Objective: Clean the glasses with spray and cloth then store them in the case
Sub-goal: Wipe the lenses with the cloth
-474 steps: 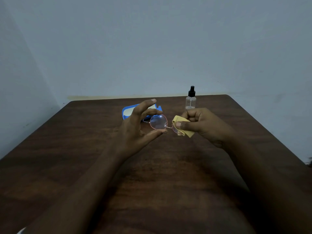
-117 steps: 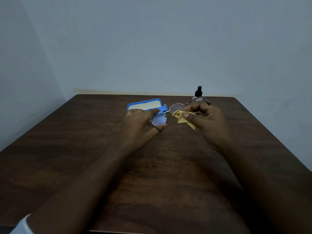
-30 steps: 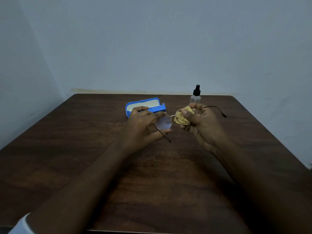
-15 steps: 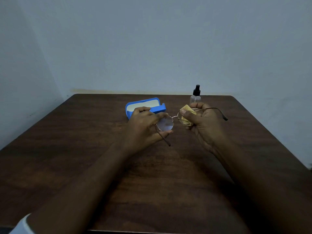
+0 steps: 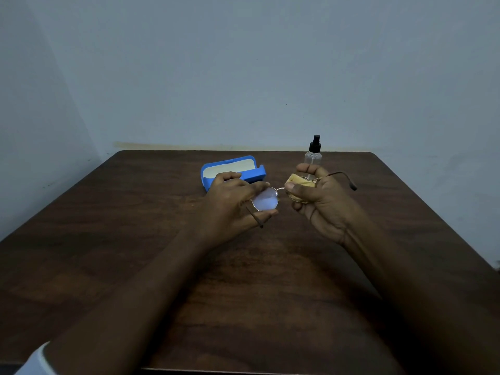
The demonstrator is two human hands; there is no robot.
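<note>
Thin wire glasses (image 5: 265, 202), pinched by left hand (image 5: 232, 201), cloth-wrapped (image 5: 299, 182) by right hand (image 5: 322, 201), could bend if twisted.

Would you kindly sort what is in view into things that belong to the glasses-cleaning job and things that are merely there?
Belongs to the job:
- glasses, held by the left hand
- yellow cloth, pressed on the other lens by the right hand
- spray bottle, standing behind
- blue case, open

Merely there:
- wooden table
- wall
</note>
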